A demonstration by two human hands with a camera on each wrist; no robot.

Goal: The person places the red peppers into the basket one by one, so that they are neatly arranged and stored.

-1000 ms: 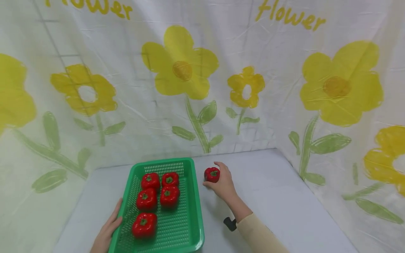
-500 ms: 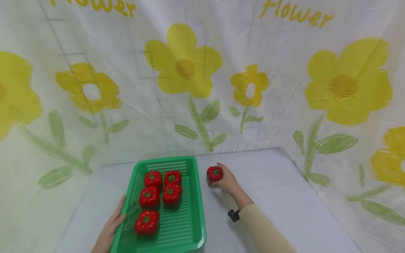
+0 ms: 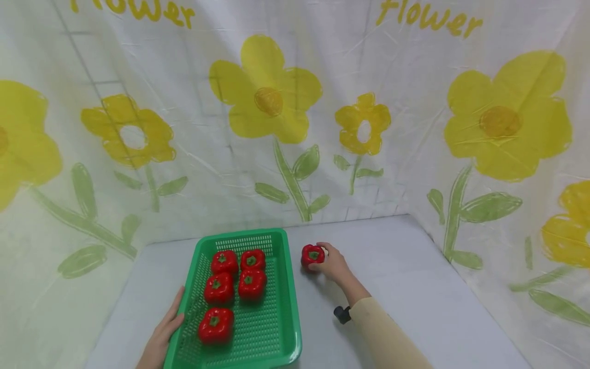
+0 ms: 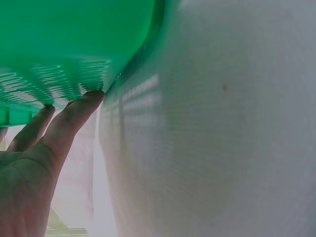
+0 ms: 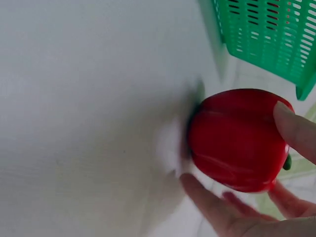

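A red bell pepper (image 3: 312, 257) with a green stem sits on the table to the right of the green basket (image 3: 291, 302). My right hand (image 3: 334, 266) holds this bell pepper, thumb on its near side and fingers reaching around the far side. In the right wrist view, the thumb (image 5: 296, 131) presses the pepper (image 5: 237, 140), and one fingertip lies low beside it near the tabletop. At the basket's left side, my left hand (image 3: 160, 335) rests with extended fingers (image 4: 74, 118) against the outer wall. Several red bell peppers (image 3: 218, 288) sit inside the basket, stems up.
The white table (image 3: 405, 302) extends to the right of the basket. Behind and beside it hangs a white curtain (image 3: 193, 118) with yellow flowers. A black device (image 3: 342, 314) sits at my right wrist, by the beige sleeve (image 3: 384, 335).
The pepper beside the basket tilted half a second ago and now stands more upright, at nearly the same spot. The right hand has drawn closer around it. The left hand stays at the basket.
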